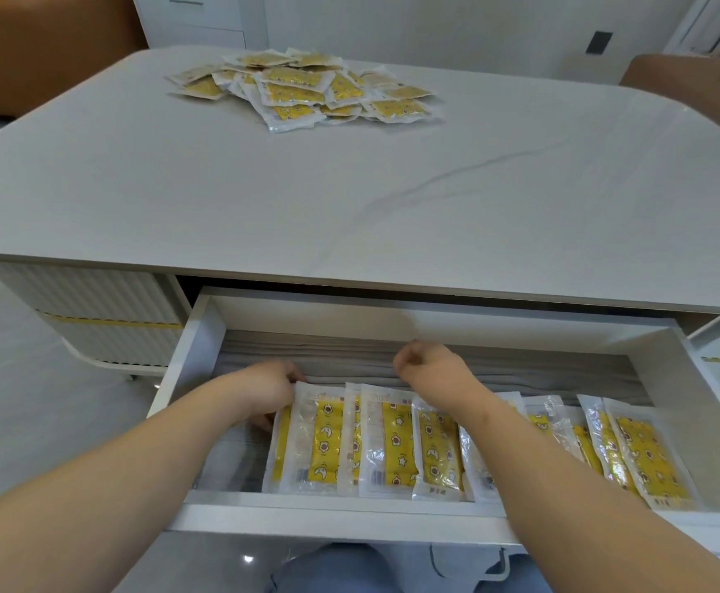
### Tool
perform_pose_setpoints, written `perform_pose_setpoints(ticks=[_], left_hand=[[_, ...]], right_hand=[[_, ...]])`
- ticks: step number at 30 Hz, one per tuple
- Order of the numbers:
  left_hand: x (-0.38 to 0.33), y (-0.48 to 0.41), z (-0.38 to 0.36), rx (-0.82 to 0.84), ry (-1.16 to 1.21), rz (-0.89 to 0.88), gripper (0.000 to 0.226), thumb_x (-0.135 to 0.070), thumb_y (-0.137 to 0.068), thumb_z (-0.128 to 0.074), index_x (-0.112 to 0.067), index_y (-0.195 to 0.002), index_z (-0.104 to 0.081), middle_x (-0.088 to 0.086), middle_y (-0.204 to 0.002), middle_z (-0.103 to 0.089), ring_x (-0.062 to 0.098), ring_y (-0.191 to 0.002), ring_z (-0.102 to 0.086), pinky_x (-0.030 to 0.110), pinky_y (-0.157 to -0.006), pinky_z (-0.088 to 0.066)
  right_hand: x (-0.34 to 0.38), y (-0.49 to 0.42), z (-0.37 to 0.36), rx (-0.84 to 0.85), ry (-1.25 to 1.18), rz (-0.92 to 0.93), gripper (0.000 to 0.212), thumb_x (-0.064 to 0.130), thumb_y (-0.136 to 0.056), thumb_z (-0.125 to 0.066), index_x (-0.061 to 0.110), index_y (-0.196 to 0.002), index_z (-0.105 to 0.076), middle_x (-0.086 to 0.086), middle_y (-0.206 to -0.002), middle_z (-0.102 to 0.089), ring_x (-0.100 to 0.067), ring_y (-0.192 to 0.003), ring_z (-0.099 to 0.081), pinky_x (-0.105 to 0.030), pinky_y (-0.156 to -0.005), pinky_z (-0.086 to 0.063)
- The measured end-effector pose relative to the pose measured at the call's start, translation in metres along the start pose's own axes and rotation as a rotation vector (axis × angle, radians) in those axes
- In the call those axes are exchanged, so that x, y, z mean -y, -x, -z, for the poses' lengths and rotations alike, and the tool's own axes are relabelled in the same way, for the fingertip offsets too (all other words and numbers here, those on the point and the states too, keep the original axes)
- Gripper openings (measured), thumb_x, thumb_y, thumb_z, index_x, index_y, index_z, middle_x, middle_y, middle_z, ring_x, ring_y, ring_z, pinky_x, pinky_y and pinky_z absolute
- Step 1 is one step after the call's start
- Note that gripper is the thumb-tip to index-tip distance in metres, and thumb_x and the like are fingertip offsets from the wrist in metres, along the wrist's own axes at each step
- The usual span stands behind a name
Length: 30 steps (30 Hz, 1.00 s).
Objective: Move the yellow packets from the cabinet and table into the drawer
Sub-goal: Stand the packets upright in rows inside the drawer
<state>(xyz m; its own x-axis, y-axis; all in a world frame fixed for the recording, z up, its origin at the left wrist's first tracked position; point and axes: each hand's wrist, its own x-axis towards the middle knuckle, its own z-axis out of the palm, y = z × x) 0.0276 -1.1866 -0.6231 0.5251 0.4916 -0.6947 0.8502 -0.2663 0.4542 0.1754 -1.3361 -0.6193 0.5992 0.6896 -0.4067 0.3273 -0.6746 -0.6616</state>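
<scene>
The white drawer (187, 348) stands pulled out below the table top. A row of several yellow packets (396, 442) lies in it, overlapping from left to right. My left hand (264, 389) grips the left edge of the leftmost packet (319, 438) in that row. Above the row's middle, my right hand (431, 368) hovers with curled fingers and nothing visible in it. A loose pile of several more yellow packets (302, 89) lies on the far part of the table (264, 194).
An orange sofa (37, 44) stands at the back left and a brown seat (691, 87) at the right. A white cabinet (204, 19) is behind the table. A ribbed white side unit (105, 314) sits left of the drawer. My knees show below.
</scene>
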Motion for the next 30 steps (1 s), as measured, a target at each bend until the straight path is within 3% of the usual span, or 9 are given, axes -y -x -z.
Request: perform_pose_setpoints(ticks=[2, 4, 7, 10, 13, 17, 22, 25, 30], left_hand=[[-0.001, -0.002, -0.002, -0.093, -0.203, -0.055, 0.036, -0.015, -0.095, -0.049, -0.017, -0.131, -0.049, 0.005, -0.116, -0.059, 0.019, -0.1, -0.058, 0.022, -0.07, -0.048], [-0.004, -0.003, -0.005, -0.07, -0.205, -0.081, 0.033, -0.012, -0.096, -0.046, -0.014, -0.128, -0.052, 0.008, -0.115, -0.06, 0.022, -0.102, -0.059, 0.027, -0.078, -0.051], [-0.008, -0.002, -0.009, -0.003, -0.053, -0.087, 0.032, -0.004, -0.096, -0.043, -0.013, -0.126, -0.051, 0.009, -0.105, -0.057, 0.025, -0.094, -0.062, 0.03, -0.073, -0.057], [-0.009, -0.004, -0.012, -0.038, -0.23, -0.115, 0.036, -0.008, -0.097, -0.039, -0.015, -0.131, -0.049, 0.008, -0.112, -0.055, 0.021, -0.094, -0.058, 0.024, -0.07, -0.052], [-0.013, -0.007, -0.014, -0.149, -0.432, -0.225, 0.04, -0.018, -0.096, -0.04, -0.021, -0.136, -0.045, 0.006, -0.135, -0.047, 0.023, -0.122, -0.044, 0.027, -0.093, -0.04], [-0.025, -0.003, -0.026, -0.017, -0.463, -0.316, 0.058, -0.043, -0.092, -0.049, -0.031, -0.145, -0.029, -0.001, -0.153, -0.027, 0.028, -0.142, -0.016, 0.042, -0.115, -0.022], [-0.05, -0.002, -0.047, 0.039, -0.561, -0.366, 0.063, -0.038, -0.092, -0.052, -0.028, -0.147, -0.023, -0.001, -0.154, -0.026, 0.026, -0.142, -0.017, 0.04, -0.113, -0.023], [-0.062, -0.006, -0.056, 0.016, -0.474, -0.375, 0.057, -0.022, -0.092, -0.052, -0.028, -0.145, -0.031, 0.0, -0.148, -0.037, 0.023, -0.136, -0.034, 0.036, -0.107, -0.035], [-0.057, -0.009, -0.058, -0.101, -0.349, -0.364, 0.037, -0.017, -0.091, -0.055, -0.027, -0.127, -0.052, -0.002, -0.128, -0.057, 0.018, -0.113, -0.055, 0.03, -0.089, -0.048]], right_hand=[[-0.005, -0.003, -0.004, 0.08, 0.235, -0.013, 0.024, 0.021, -0.095, -0.046, 0.026, -0.114, -0.059, 0.0, -0.119, -0.06, -0.022, -0.115, -0.05, -0.04, -0.102, -0.041], [-0.009, -0.006, -0.007, 0.167, 0.396, -0.042, 0.032, 0.022, -0.093, -0.047, 0.03, -0.123, -0.056, 0.0, -0.13, -0.055, -0.024, -0.126, -0.043, -0.046, -0.108, -0.034], [-0.009, -0.008, -0.008, 0.222, 0.443, -0.029, 0.037, 0.02, -0.093, -0.048, 0.03, -0.129, -0.053, 0.001, -0.136, -0.052, -0.023, -0.129, -0.041, -0.046, -0.11, -0.031], [-0.009, -0.005, -0.007, 0.253, 0.421, -0.003, 0.042, 0.013, -0.094, -0.044, 0.03, -0.131, -0.052, 0.003, -0.138, -0.051, -0.022, -0.128, -0.044, -0.046, -0.111, -0.031], [-0.013, -0.001, 0.008, 0.181, 0.373, -0.009, 0.045, 0.016, -0.096, -0.043, 0.032, -0.137, -0.045, 0.001, -0.141, -0.048, -0.024, -0.13, -0.042, -0.048, -0.112, -0.028], [-0.028, 0.01, 0.036, 0.192, 0.677, -0.057, 0.048, 0.033, -0.096, -0.045, 0.035, -0.143, -0.035, 0.0, -0.149, -0.037, -0.029, -0.139, -0.027, -0.05, -0.113, -0.018], [-0.037, 0.019, 0.041, 0.294, 0.604, -0.036, 0.046, 0.021, -0.093, -0.051, 0.028, -0.139, -0.044, 0.0, -0.148, -0.039, -0.022, -0.132, -0.038, -0.035, -0.107, -0.034], [-0.04, 0.016, 0.037, 0.26, 0.586, -0.027, 0.049, 0.018, -0.091, -0.052, 0.032, -0.137, -0.045, 0.001, -0.145, -0.042, -0.023, -0.13, -0.04, -0.04, -0.107, -0.037], [-0.05, 0.01, 0.037, 0.231, 0.645, -0.085, 0.056, 0.025, -0.091, -0.054, 0.031, -0.143, -0.035, -0.005, -0.147, -0.034, -0.03, -0.136, -0.03, -0.049, -0.112, -0.027]])
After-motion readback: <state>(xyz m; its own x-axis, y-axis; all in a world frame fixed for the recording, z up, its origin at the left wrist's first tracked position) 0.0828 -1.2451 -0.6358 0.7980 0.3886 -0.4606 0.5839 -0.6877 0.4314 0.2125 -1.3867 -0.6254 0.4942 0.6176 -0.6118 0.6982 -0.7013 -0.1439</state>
